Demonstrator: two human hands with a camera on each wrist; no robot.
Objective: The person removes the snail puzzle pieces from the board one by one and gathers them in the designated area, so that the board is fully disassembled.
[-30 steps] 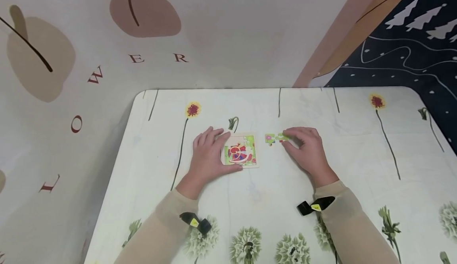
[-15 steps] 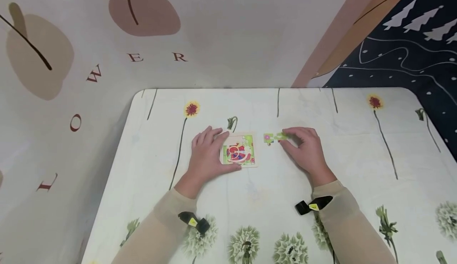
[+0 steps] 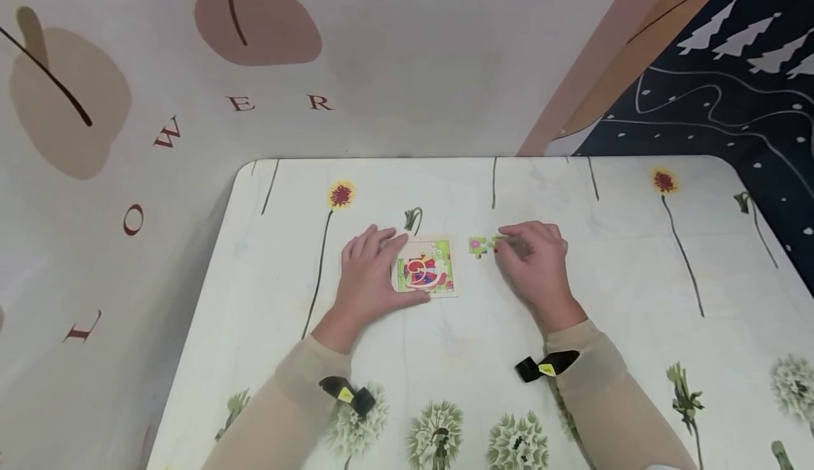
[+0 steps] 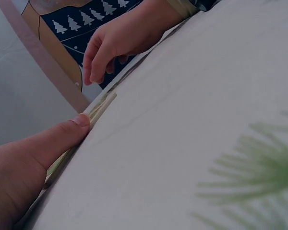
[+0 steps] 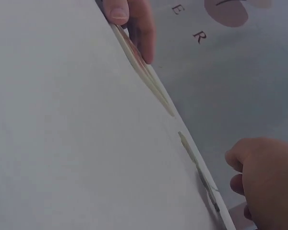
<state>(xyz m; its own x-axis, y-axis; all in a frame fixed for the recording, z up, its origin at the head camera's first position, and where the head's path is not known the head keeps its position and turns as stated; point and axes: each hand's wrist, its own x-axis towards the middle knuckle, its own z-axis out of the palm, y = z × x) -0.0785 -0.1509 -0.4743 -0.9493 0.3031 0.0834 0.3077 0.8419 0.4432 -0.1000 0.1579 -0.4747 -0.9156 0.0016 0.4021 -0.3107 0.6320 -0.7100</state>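
Note:
My left hand (image 3: 369, 272) holds a small square jigsaw puzzle board (image 3: 420, 249), thumb along its near edge and fingers at its far left corner. The board carries a red and green picture with a white spiral; its upper left part is bare wood. To the right of it lies a loose green puzzle piece (image 3: 478, 246) with a pink flower. A second green piece beside it is mostly covered by my right hand (image 3: 537, 265) in the head view. The left wrist view shows the right hand (image 4: 120, 45) loosely bent over the table, nothing visible between its fingers.
The white tabletop (image 3: 458, 357) is printed with flowers and stems. A wall with letters and fruit shapes (image 3: 257, 25) stands behind it, with a dark tree-patterned area (image 3: 712, 102) at the right. Each wrist wears a small black camera (image 3: 547, 366).
My right hand has shifted slightly left and its thumb and forefinger have drawn closer together, covering more of the right-hand piece. The left hand stays at the board.

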